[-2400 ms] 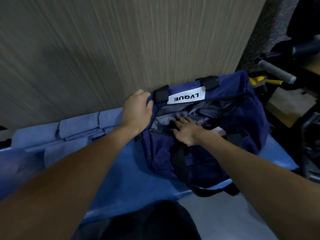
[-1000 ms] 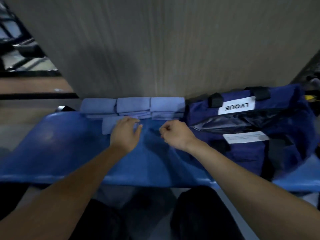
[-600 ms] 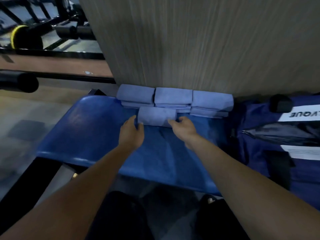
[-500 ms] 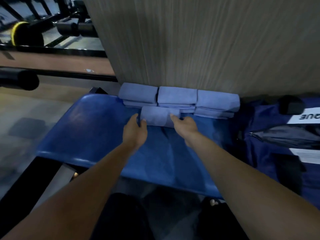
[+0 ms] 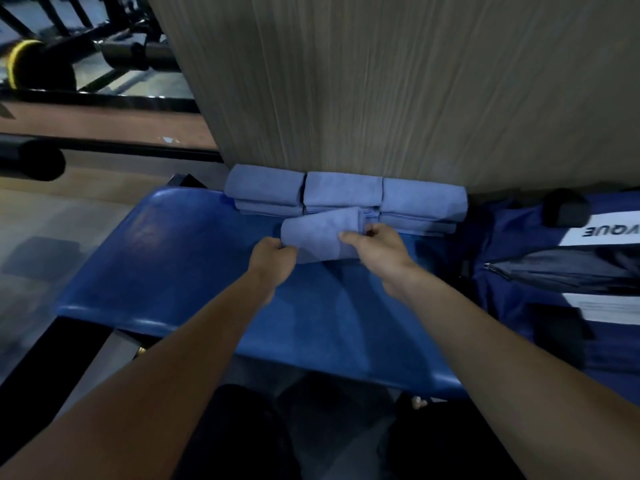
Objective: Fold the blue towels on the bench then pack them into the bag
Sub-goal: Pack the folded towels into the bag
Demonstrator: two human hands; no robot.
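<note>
Gripping a folded blue towel (image 5: 320, 235) from both ends: left hand (image 5: 272, 259) curling its fingers round the lower left corner, right hand (image 5: 375, 245) pinching the right edge between thumb and fingers. Tilting with its right end raised, just in front of the towel stacks and above the seat, though whether clear of it or touching cannot be told. Lying farther left, beyond the bench end, black gym bars (image 5: 31, 161) and a yellow-rimmed weight plate (image 5: 20, 60). Stretching across the middle, the glossy blue bench (image 5: 166, 265). Sitting side by side along its back edge, three stacks of folded towels (image 5: 343, 194), pressing up against the grey wood-grain panel (image 5: 381, 81). Resting on the right end of the bench, well apart from both hands, the navy bag (image 5: 519, 306), its zip gaping open and a white label (image 5: 602, 232) showing on its far side.
</note>
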